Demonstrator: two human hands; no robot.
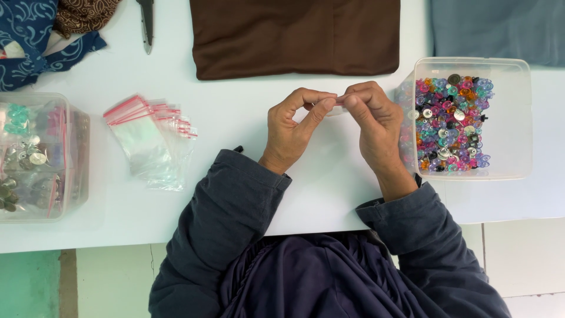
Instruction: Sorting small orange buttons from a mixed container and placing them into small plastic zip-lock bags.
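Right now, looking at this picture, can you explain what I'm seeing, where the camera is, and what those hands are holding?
There is no machine here: a person wears a camera on the head, looking down at a white table. The left hand and right hand meet and pinch a small clear bag between their fingertips. At right sits a clear tub of colourful buttons. At left lie a pile of empty bags and another tub. Folded brown cloth and scissors lie at the far edge.

A white desk [247, 118] carries a folded brown cloth [294, 35], a grey cloth [500, 29], patterned blue fabric [29, 41], scissors [146, 20], a heap of small clear bags [150, 138], a tub of coloured beads [465, 118] and a second tub [41, 156].
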